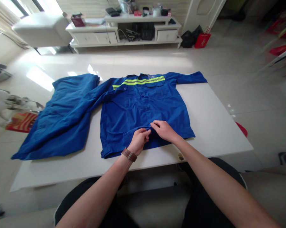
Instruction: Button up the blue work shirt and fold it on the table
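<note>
A blue work jacket (123, 110) lies spread on the white table (216, 123), its collar at the far side and a yellow-green reflective stripe (143, 81) across its chest. Buttons run down its middle. My left hand (141, 138), with a brown watch strap on the wrist, pinches the jacket's front near the lower hem. Close beside it, my right hand (162, 129) pinches the same front edge. The fabric is lifted a little between them; whether a button is in the fingers is hidden. One sleeve stretches right; the other reaches left over folded blue trousers (69, 104).
My legs are under the table's near edge. Beyond the table stands a white TV cabinet (92, 35) with small items on it. A grey stool (41, 30) is at the back left, a red bag (202, 40) at the back right.
</note>
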Tool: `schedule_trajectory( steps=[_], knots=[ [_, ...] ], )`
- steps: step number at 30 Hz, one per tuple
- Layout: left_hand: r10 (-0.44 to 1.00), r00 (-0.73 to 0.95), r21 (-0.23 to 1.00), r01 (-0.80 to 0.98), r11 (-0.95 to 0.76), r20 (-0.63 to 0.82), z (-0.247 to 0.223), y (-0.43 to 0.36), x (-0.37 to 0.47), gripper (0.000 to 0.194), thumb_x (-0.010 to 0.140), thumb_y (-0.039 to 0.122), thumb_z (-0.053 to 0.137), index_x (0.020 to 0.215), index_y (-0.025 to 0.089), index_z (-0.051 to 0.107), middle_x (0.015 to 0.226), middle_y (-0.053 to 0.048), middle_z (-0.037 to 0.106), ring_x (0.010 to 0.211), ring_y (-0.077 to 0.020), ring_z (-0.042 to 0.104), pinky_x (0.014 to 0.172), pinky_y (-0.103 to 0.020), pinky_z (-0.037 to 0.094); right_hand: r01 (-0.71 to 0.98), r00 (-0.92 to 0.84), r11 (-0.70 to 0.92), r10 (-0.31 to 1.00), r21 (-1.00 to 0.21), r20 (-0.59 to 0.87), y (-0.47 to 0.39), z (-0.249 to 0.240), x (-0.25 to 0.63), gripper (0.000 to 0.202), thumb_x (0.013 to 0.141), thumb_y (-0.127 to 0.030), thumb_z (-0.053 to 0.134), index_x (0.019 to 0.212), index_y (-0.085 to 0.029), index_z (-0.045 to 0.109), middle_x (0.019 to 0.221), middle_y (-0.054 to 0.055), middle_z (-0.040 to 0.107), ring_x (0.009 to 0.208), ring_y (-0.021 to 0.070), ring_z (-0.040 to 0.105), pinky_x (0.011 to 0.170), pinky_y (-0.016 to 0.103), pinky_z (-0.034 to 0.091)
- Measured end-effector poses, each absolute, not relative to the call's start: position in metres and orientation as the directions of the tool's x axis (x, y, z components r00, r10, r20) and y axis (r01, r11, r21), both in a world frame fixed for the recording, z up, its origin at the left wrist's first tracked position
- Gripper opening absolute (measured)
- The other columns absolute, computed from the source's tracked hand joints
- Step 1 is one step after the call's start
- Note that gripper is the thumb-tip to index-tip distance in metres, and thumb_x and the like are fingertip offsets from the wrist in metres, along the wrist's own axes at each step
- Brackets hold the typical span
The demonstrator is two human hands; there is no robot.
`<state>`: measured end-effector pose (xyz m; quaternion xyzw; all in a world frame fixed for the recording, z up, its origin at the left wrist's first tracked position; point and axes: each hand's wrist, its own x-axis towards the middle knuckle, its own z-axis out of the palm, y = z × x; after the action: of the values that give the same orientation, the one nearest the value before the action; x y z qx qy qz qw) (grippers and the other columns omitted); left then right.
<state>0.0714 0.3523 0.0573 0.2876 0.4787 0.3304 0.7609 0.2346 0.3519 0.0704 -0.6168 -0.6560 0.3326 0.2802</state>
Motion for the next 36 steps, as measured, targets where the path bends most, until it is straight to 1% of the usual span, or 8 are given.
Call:
schedule_trajectory(
  steps=[3,6,9,14,17,23,30,36],
  knots=[
    [0.791,0.29,0.751,-0.262,0.607,-0.539,0.055,0.358,0.066,0.029,0.063,0.022,0.083,0.076,0.016,0.058,0.062,0.006,0.054,0.052,-0.0044,0.046,0.054,-0.019,0.037,0.533,-0.146,0.016,0.987,-0.846,-0.073,0.352,0.073,0.233,0.033,0.094,-0.047,0.06,0.083,-0.018,0.072,0.077,0.001,0.072,0.073,0.014,0.061,0.069,0.026,0.042],
    [0.795,0.27,0.752,-0.263,0.604,-0.544,0.054,0.36,0.063,0.03,0.062,0.021,0.083,0.077,0.017,0.058,0.062,0.006,0.055,0.051,-0.0041,0.046,0.052,-0.018,0.036,0.541,-0.159,0.046,0.986,-0.84,-0.048,0.352,0.069,0.235,0.019,0.087,-0.037,0.068,0.092,-0.02,0.076,0.087,0.003,0.077,0.08,0.0165,0.066,0.076,0.028,0.047],
    [0.796,0.262,0.771,-0.217,0.599,-0.545,0.053,0.361,0.062,0.031,0.064,0.025,0.084,0.078,0.017,0.058,0.066,0.004,0.06,0.05,-0.0043,0.047,0.052,-0.019,0.038,0.562,-0.123,0.064,0.992,-0.825,-0.007,0.352,0.066,0.236,0.015,0.088,-0.029,0.065,0.087,-0.02,0.077,0.09,0.004,0.078,0.084,0.0178,0.067,0.079,0.03,0.048],
    [0.834,0.227,0.85,-0.047,0.525,-0.503,0.052,0.36,0.064,0.031,0.068,0.033,0.085,0.073,0.016,0.059,0.062,0.003,0.059,0.049,-0.0064,0.047,0.05,-0.022,0.037,0.576,-0.083,0.02,0.996,-0.817,-0.035,0.352,0.065,0.235,0.015,0.087,-0.025,0.062,0.081,-0.018,0.075,0.085,0.004,0.076,0.081,0.0166,0.065,0.074,0.028,0.044],
    [0.854,0.22,0.877,0.011,0.481,-0.471,0.051,0.36,0.067,0.031,0.069,0.036,0.083,0.07,0.017,0.058,0.058,0.004,0.055,0.047,-0.0069,0.045,0.048,-0.023,0.033,0.593,-0.073,0.006,0.996,-0.805,-0.047,0.352,0.063,0.234,0.016,0.087,-0.025,0.061,0.079,-0.018,0.073,0.081,0.003,0.075,0.076,0.0156,0.062,0.07,0.028,0.041],
    [0.899,0.238,0.929,0.1,0.355,-0.369,0.05,0.361,0.069,0.031,0.071,0.04,0.075,0.064,0.018,0.054,0.052,0.007,0.046,0.047,-0.0076,0.042,0.049,-0.023,0.027,0.608,-0.035,-0.016,0.998,-0.794,-0.047,0.353,0.061,0.234,0.014,0.085,-0.023,0.062,0.075,-0.018,0.07,0.076,0.002,0.073,0.073,0.0153,0.06,0.07,0.028,0.04],
    [0.916,0.262,0.949,0.158,0.272,-0.306,0.046,0.36,0.067,0.029,0.072,0.04,0.072,0.063,0.019,0.054,0.053,0.006,0.045,0.05,-0.0082,0.04,0.051,-0.024,0.027,0.621,-0.021,-0.048,0.997,-0.783,-0.078,0.351,0.064,0.233,0.014,0.084,-0.027,0.063,0.074,-0.021,0.071,0.074,0.001,0.072,0.072,0.0153,0.06,0.069,0.028,0.04],
    [0.91,0.28,0.951,0.135,0.279,-0.307,0.047,0.358,0.069,0.026,0.071,0.039,0.071,0.066,0.019,0.056,0.053,0.007,0.043,0.05,-0.0084,0.039,0.05,-0.023,0.027,0.68,0.002,-0.068,0.996,-0.73,-0.091,0.35,0.065,0.232,0.014,0.084,-0.03,0.064,0.076,-0.022,0.073,0.077,0.002,0.074,0.074,0.0163,0.062,0.07,0.029,0.04]
  ],
)
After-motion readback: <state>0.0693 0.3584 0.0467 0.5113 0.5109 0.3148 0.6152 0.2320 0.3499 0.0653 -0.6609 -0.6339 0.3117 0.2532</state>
